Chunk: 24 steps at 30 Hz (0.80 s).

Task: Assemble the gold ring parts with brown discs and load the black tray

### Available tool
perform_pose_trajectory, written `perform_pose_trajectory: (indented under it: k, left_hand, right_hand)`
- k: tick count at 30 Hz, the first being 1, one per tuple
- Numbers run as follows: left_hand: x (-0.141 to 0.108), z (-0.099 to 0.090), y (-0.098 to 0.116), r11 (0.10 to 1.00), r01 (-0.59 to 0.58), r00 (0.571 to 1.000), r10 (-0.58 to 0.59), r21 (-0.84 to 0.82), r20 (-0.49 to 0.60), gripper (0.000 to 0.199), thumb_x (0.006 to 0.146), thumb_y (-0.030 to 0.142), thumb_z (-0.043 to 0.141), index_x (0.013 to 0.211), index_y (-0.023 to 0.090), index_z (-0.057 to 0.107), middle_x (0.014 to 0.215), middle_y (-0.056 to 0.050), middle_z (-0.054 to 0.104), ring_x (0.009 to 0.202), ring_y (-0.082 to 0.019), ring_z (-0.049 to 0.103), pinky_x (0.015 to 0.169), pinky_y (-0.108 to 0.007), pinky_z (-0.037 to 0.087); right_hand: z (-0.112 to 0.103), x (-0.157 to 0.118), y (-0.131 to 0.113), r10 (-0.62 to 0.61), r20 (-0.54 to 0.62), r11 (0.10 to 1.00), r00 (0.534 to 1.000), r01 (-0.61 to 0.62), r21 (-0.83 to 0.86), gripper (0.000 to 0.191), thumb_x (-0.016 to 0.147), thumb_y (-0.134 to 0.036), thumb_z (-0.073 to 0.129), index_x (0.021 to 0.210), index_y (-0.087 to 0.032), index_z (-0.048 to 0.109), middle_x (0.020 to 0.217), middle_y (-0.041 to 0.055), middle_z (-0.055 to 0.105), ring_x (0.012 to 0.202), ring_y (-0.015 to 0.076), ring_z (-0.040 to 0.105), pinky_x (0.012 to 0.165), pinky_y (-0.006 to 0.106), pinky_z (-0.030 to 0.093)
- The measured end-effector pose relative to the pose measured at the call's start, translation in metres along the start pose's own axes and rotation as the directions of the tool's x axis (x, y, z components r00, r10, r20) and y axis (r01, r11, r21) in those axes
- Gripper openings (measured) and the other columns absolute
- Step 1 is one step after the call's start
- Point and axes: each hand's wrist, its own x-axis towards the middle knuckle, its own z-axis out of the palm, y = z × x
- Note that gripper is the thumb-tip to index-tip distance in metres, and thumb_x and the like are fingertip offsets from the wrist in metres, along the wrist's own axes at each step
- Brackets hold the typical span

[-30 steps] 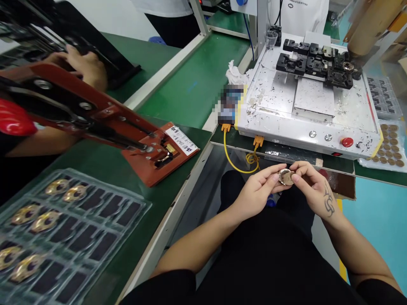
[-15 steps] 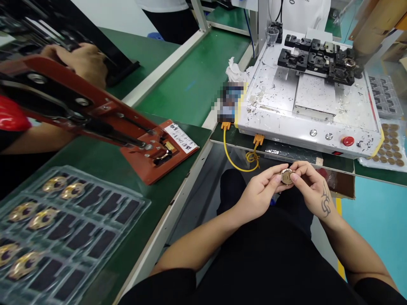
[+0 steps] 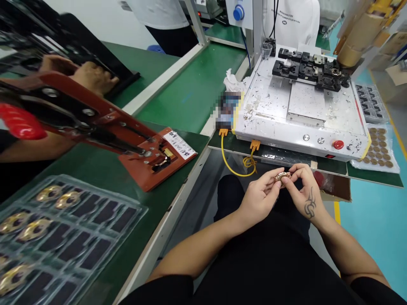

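Note:
Between both my hands is a small round gold watch case (image 3: 281,176), held above my lap. My left hand (image 3: 261,197) pinches its left side between thumb and fingers. On its right side, the thumb and fingers of my right hand (image 3: 302,186) are closed on it. The case is tilted so that I see it partly edge-on; fingers cover much of its rim. Both hands are in front of the edge of the bench that carries a white machine (image 3: 270,123) with black fixtures (image 3: 307,70) on top.
At left stand a brown hand press (image 3: 140,169) with a red handle (image 3: 22,122) and a plastic tray (image 3: 104,254) with gold parts. A co-worker's hands (image 3: 92,78) work behind the press. A yellow cable (image 3: 227,161) loops below the machine; brown discs (image 3: 378,146) lie at right.
The watch case has tipped from facing me to a more edge-on angle, still in both hands. My view has shifted slightly. The co-worker's hands have moved closer together.

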Motion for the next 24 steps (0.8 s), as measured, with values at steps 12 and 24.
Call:
perform_pose_trajectory:
  k: [12, 24]
  left_hand:
    - [0.021, -0.026, 0.014, 0.985, 0.103, 0.995, -0.101, -0.139, 0.022, 0.047, 0.092, 0.038, 0.088, 0.129, 0.018, 0.067, 0.12, -0.012, 0.079, 0.11, -0.024, 0.08, 0.102, -0.038, 0.066]
    - [0.004, -0.024, 0.04, 0.995, 0.089, 0.992, -0.084, 0.045, -0.094, 0.03, 0.096, 0.038, 0.079, 0.113, 0.014, 0.077, 0.084, -0.004, 0.076, 0.071, -0.015, 0.074, 0.067, -0.026, 0.062]
  right_hand:
    - [-0.002, 0.021, -0.003, 0.141, 0.194, 0.954, 0.971, -0.186, 0.236, 0.025, 0.103, -0.047, 0.073, 0.096, -0.024, 0.071, 0.086, 0.0024, 0.07, 0.075, 0.0181, 0.063, 0.069, 0.032, 0.053]
    - [0.013, 0.021, -0.017, 0.229, 0.255, 0.877, 0.939, -0.313, 0.365, 0.031, 0.097, -0.053, 0.078, 0.101, -0.022, 0.075, 0.076, 0.0005, 0.068, 0.063, 0.0142, 0.059, 0.057, 0.028, 0.052]
